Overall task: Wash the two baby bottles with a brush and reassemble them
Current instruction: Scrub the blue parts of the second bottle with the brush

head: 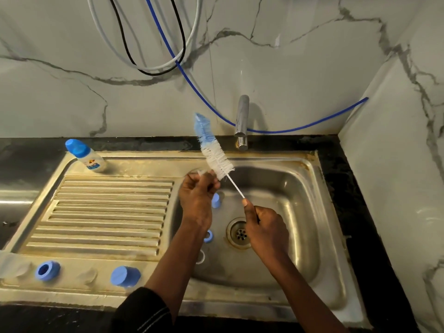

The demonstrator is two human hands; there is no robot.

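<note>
Both hands reach out over the steel sink (336, 260) from its near edge, and the left arm has a dark sleeve (141, 311). On the near ledge of the sink a blue ring (47, 270) lies flat. A blue cap (125, 276) sits to its right, not touching it. Down in the basin, right beside the left arm, there is a see-through piece (200, 257) that I cannot name. A little farther back is another blue ring (208, 236), and past that a second blue cap (216, 200). The drain (240, 233) is in the middle of the basin. The right hand (264, 230) is above the drain, with its fingers curled tight round the thin handle of the bottle brush (217, 159). The brush points up and away to the left, with white bristles low down and a blue tip on top. The left hand (197, 195) is a bit farther back and pinches a small clear thing (203, 173), too blurry to name, just beside the white bristles. At the back left corner of the ridged draining board (108, 212) a baby bottle (85, 156) stands with its blue top on. The tap (242, 121) is behind the basin. A blue hose (288, 129) and some cables (156, 68) hang on the marble wall (288, 56).
</note>
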